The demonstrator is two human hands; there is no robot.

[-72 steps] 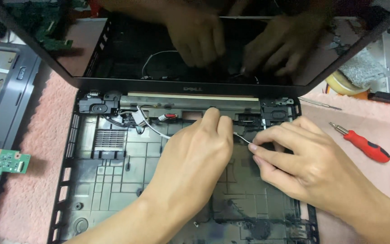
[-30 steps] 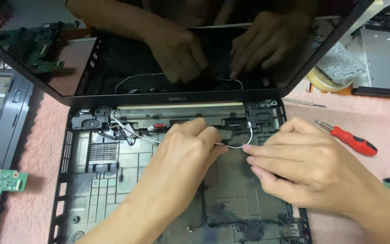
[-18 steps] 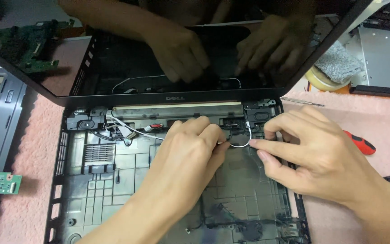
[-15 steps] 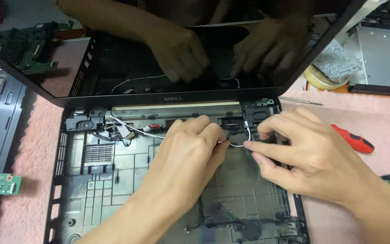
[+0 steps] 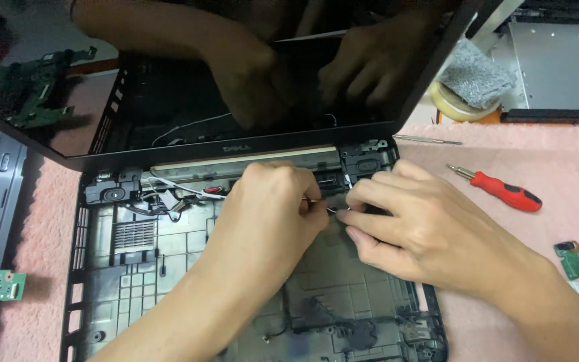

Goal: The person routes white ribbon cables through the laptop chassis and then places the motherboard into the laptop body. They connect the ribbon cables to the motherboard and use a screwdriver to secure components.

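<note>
Left hand: my left hand [image 5: 273, 214] pinches the white wire [image 5: 333, 209].
Right hand: my right hand [image 5: 423, 228] grips that wire too, over the laptop base [image 5: 135, 268].

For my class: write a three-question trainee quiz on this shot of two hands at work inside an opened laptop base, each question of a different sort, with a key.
1. True or false: the red-handled screwdriver lies on the pink mat, held by neither hand.
2. On which side of the laptop base does the red-handled screwdriver lie? A) to the person's left B) to the person's right C) inside it
3. Fill in: the left hand and right hand meet at a thin white ____ near the hinge.

Key
1. True.
2. B.
3. Wire; fingers hide most of it.
</note>
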